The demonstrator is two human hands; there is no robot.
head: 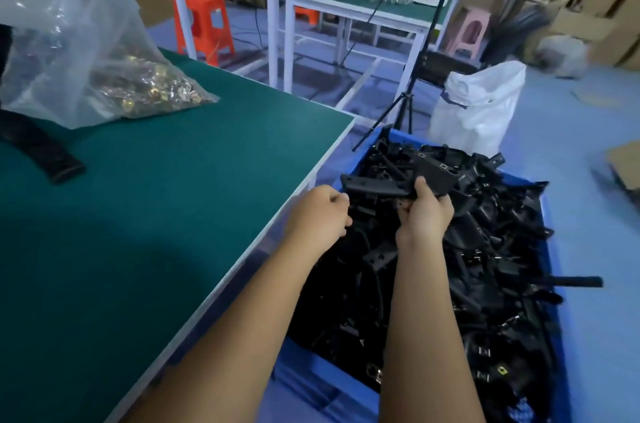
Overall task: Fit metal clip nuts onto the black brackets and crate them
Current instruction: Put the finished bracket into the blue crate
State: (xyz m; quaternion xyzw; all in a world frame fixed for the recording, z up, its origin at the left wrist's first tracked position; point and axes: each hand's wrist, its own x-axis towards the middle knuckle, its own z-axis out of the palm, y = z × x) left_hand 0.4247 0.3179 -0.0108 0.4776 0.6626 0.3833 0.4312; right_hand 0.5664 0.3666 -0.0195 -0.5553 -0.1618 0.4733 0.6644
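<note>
Both arms reach out over the blue crate (550, 249), which sits on the floor just beside the right edge of the green-topped workbench (156, 214). Crate heaped full with black brackets (485, 266); some show metal clip nuts (375, 374) already fitted near the crate's near edge. Right hand (427, 214) curled round one black bracket (377, 187), thumb up on its face, holding it above the heap at the crate's left side. Left hand (320, 214) fingers curled in at the bracket's left end; whether they pinch it or only touch, cannot tell. Clear plastic bag (79, 41) of brass-coloured clip nuts lies at the workbench's far left part, a black curved part (38, 152) near it toward the left edge. White sack (481, 103) stands beyond the crate's far edge
</note>
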